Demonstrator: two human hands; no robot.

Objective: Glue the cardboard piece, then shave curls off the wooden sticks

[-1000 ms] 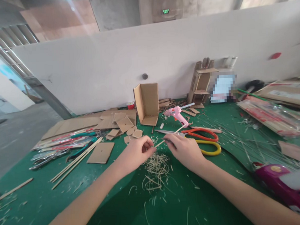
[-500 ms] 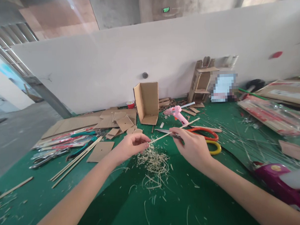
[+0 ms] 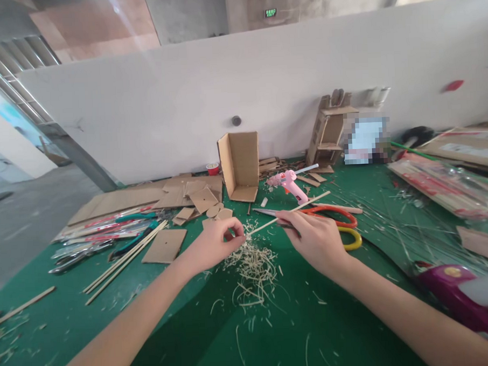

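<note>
Between thumb and fingers, my left hand (image 3: 220,240) pinches the lower end of a thin bamboo stick (image 3: 264,225). The stick slants up to the right, passing by my right fingertips. My right hand (image 3: 315,236) is closed around the blade part of a pair of scissors (image 3: 265,211), whose orange and yellow handles stick out beyond the hand. Metal shows under the right fingers against the stick; its exact contact is hidden. Below both hands lies a pile of curly wood shavings (image 3: 253,269) on the green table (image 3: 219,346).
Behind the hands are a pink glue gun (image 3: 290,186) and an open cardboard box (image 3: 243,167). Cardboard pieces (image 3: 166,246), loose sticks (image 3: 126,263) and pliers (image 3: 133,239) lie left. A purple tool (image 3: 450,282) and bagged sticks (image 3: 442,188) are at right.
My left hand has moved slightly down, and the stick's far end sits a little farther right. My right hand has shifted only slightly. The view has moved a little.
</note>
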